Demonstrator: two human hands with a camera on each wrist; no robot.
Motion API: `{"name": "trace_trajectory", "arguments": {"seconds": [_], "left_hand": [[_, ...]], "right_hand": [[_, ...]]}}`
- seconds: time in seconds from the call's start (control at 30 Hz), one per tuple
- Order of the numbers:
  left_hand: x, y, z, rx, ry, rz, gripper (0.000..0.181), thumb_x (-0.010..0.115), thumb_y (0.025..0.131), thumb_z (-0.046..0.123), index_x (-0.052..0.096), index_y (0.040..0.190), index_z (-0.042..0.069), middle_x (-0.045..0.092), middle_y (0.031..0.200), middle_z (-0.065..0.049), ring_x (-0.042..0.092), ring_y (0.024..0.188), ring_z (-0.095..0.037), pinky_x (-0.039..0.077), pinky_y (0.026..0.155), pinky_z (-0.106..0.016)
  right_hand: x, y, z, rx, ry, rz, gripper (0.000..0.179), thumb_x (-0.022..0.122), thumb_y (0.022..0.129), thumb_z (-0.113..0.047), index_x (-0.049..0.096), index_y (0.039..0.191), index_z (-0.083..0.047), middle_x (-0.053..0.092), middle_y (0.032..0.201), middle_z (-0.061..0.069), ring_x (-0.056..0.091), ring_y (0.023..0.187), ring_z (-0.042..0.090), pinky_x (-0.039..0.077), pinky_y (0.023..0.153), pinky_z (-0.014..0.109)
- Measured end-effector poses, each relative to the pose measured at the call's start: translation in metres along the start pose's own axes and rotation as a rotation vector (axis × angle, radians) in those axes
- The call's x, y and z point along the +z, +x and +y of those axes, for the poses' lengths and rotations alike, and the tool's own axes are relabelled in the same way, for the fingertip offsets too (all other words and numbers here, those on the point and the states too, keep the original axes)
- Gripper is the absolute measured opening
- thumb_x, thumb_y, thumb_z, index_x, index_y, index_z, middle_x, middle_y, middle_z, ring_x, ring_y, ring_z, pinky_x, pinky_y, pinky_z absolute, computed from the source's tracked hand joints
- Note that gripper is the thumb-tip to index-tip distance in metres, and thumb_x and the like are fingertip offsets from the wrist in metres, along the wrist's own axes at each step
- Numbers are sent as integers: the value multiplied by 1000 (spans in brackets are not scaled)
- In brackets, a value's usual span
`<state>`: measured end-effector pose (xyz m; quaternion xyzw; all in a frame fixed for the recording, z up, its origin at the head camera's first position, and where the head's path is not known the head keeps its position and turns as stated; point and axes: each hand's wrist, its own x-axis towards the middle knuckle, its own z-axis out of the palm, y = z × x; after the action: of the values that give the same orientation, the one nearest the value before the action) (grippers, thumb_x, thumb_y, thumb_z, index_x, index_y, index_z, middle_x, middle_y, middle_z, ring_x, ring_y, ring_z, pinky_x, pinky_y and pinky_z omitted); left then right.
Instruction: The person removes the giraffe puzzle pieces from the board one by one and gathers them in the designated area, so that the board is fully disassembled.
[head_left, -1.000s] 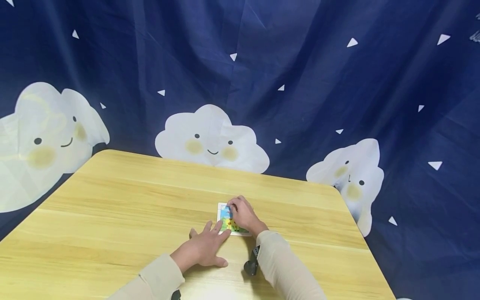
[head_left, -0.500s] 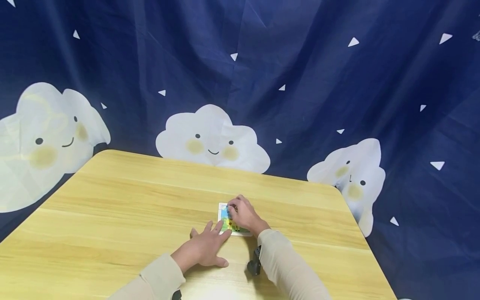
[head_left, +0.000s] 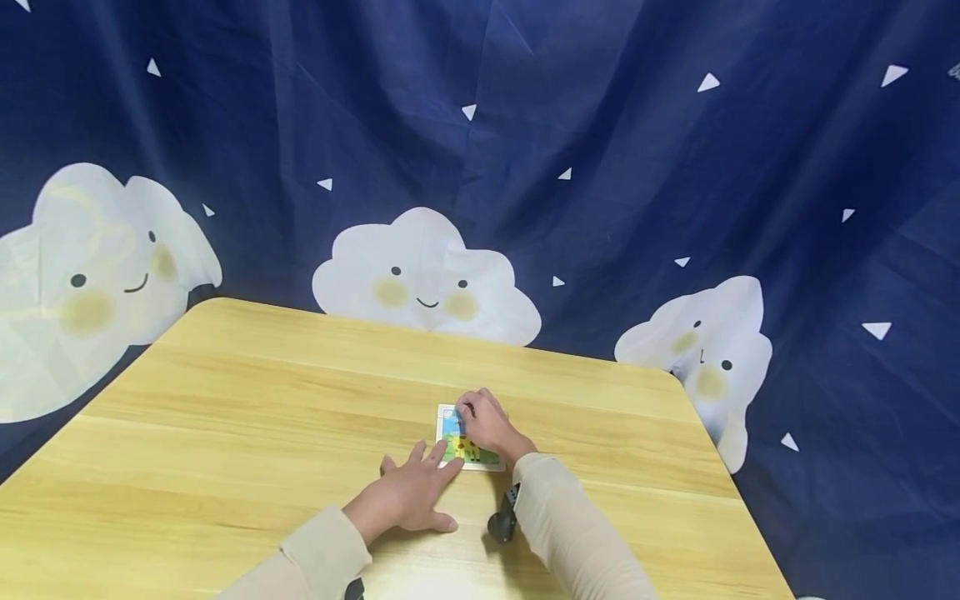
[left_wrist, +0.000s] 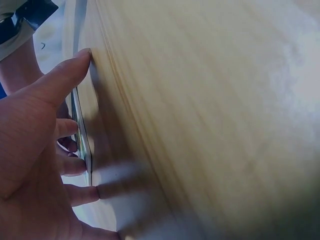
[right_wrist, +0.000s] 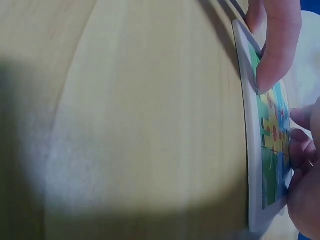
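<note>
A small jigsaw puzzle (head_left: 467,451) with a yellow giraffe on green and blue lies on the table, inside a white frame (right_wrist: 255,175). My left hand (head_left: 412,496) is spread flat, its fingertips on the puzzle's near left corner and its thumb out to the side. In the right wrist view a left finger (right_wrist: 280,50) presses on the picture just inside the frame. My right hand (head_left: 489,423) is over the upper right of the puzzle, thumb and fingers curled together as they pinch a puzzle piece at its surface. That piece is mostly hidden by the fingers.
The wooden table (head_left: 262,417) has rounded far corners. Behind it hangs a dark blue curtain (head_left: 585,100) with smiling clouds and white triangles. A black wrist camera (head_left: 502,517) sticks out below the right sleeve, close over the tabletop.
The right hand shifts only slightly over the upper part of the puzzle, its fingers still bunched there. The left hand stays in place on the near corner.
</note>
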<state>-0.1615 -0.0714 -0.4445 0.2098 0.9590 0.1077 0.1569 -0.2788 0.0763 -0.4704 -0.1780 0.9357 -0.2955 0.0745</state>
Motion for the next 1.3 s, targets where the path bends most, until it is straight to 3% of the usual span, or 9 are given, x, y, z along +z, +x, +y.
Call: {"name": "trace_trajectory", "arguments": {"seconds": [0.67,1.07,1.3], "left_hand": [[1,1,1,-11,19,-13,85,64,76,64,39,144,21,27,154,-14,29,136,-44,30,86,-78],[2,1,1,-13,20,-11,85,64,75,64,39,144,22,27,154,-13,29,136,-43,30,86,-78],[1,1,0,-12,17,-11,85,64,75,64,39,144,21,27,154,-13,29,136,-43,30,86,-78]], "right_hand": [[4,1,-1,39,11,29,19,41,101,-17,60,99,-15,52,99,0,48,89,15,36,83,42],[2,1,4,0,77,37,20,40,101,-15,59,98,-13,51,94,1,47,83,14,39,80,35],[2,-1,4,-10,98,23,20,42,101,-17,61,101,-13,57,103,0,52,93,16,39,92,44]]}}
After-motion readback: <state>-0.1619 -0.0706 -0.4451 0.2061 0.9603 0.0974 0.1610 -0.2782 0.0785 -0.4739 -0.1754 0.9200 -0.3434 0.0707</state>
